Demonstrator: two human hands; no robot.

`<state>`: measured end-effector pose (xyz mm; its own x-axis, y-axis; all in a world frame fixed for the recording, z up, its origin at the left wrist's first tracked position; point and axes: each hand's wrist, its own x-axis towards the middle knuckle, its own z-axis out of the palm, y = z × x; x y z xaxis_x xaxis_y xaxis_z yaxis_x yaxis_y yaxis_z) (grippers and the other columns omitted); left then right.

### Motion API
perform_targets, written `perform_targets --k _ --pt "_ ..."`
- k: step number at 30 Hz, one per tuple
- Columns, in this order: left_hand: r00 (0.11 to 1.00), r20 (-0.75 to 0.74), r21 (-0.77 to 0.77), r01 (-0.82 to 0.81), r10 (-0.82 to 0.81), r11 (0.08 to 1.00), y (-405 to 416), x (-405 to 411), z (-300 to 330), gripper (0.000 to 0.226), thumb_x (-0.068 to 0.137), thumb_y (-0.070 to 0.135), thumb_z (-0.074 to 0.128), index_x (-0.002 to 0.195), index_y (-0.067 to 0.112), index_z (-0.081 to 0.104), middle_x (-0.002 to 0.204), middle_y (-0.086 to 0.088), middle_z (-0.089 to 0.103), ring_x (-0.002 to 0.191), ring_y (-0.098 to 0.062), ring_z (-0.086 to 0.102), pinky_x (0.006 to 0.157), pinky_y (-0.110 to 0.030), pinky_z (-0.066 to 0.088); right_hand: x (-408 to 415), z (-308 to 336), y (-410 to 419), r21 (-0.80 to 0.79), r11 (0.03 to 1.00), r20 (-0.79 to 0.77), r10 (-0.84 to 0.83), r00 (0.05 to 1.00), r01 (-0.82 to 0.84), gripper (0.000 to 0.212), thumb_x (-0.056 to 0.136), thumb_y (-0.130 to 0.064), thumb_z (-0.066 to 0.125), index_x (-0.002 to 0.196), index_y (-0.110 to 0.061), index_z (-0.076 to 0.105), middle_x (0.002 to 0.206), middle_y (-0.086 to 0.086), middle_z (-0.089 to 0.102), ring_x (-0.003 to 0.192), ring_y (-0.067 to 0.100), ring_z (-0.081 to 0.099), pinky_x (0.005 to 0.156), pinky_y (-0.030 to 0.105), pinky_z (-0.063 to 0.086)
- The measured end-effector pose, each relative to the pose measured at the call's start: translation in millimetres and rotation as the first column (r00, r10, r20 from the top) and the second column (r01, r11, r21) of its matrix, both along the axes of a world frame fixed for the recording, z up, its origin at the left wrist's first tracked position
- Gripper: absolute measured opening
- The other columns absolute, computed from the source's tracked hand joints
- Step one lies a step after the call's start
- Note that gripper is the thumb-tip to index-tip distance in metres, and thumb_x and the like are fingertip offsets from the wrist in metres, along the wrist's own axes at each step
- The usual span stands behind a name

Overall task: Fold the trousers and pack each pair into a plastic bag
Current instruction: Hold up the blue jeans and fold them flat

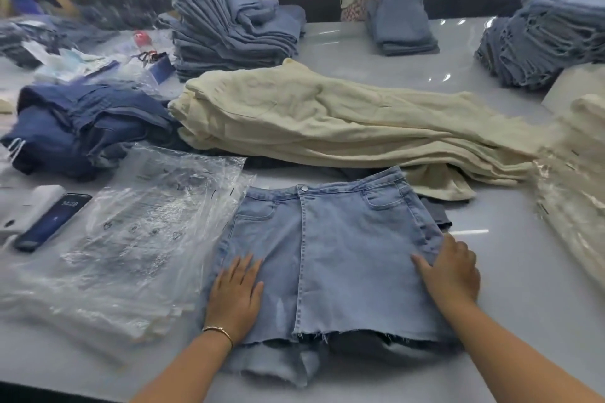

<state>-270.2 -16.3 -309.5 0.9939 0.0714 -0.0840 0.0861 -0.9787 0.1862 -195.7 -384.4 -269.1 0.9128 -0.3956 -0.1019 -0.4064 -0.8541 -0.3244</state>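
Both flat, unclenched hands, left hand and right hand, press the denim shorts, waistband pointing away; plastic bags lie just left.

Both hands, left and right, lay on the shorts on the bench. Plastic bags lay left of them, a phone farther left, piled trousers behind.

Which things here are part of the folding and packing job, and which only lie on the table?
Job: denim shorts under left hand and right hand; plastic bags; cream trousers; denim stacks.
Lying about: phone; white device.
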Motion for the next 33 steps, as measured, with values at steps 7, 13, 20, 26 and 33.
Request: perform_targets --k 7,13,20,26,33 --pt "0.984 0.157 -0.222 0.119 -0.085 0.968 -46 17 33 0.047 0.098 0.036 0.047 0.143 0.022 0.043 0.149 -0.002 0.04 0.138 -0.017 0.033 0.116 -0.028 0.019 27 32 -25 0.794 0.574 -0.208 -0.054 0.977 0.201 0.026 0.075 0.005 0.066 0.101 0.001 0.065 0.087 0.017 0.064 0.076 0.029 0.058 0.065 0.034 0.044" --pt "0.957 -0.108 -0.082 0.262 -0.27 0.961 -102 -13 11 0.046 0.099 0.054 0.023 0.145 0.054 0.016 0.16 0.015 -0.002 0.147 -0.01 -0.006 0.118 -0.036 -0.006 31 88 -49 0.918 0.278 -0.336 0.171 0.926 0.282 0.023 0.064 -0.004 0.065 0.087 0.0 0.066 0.073 0.019 0.069 0.056 0.029 0.066 0.055 0.033 0.058" --pt "0.974 -0.173 -0.733 -0.029 -0.145 0.68 -90 -9 56 0.027 0.096 0.026 0.055 0.122 0.028 0.064 0.143 0.006 0.044 0.136 -0.008 0.034 0.104 -0.006 0.026 37 129 18 0.985 0.154 -0.108 0.186 0.977 0.08 0.016 0.076 0.004 0.06 0.092 0.002 0.062 0.085 0.02 0.064 0.071 0.031 0.064 0.067 0.034 0.055" --pt "0.907 -0.346 -0.93 -0.365 0.24 0.042 -33 -4 85 0.037 0.1 0.033 0.039 0.128 0.015 0.054 0.113 -0.008 0.064 0.101 -0.02 0.06 0.08 -0.031 0.046 24 145 145 0.955 0.191 0.158 0.313 0.937 -0.225 0.023 0.078 0.007 0.065 0.092 -0.01 0.056 0.086 0.014 0.063 0.077 0.024 0.062 0.069 0.032 0.052" --pt "0.806 -0.576 -0.813 -0.548 0.136 -0.196 47 -6 78 0.073 0.088 0.07 0.034 0.121 0.012 0.063 0.103 -0.016 0.07 0.09 -0.035 0.068 0.074 -0.034 0.052 9 114 212 0.969 0.182 0.004 0.666 0.746 -0.167 0.035 0.095 -0.033 0.058 0.122 -0.015 0.049 0.084 0.017 0.072 0.053 0.019 0.058 0.046 0.023 0.042"
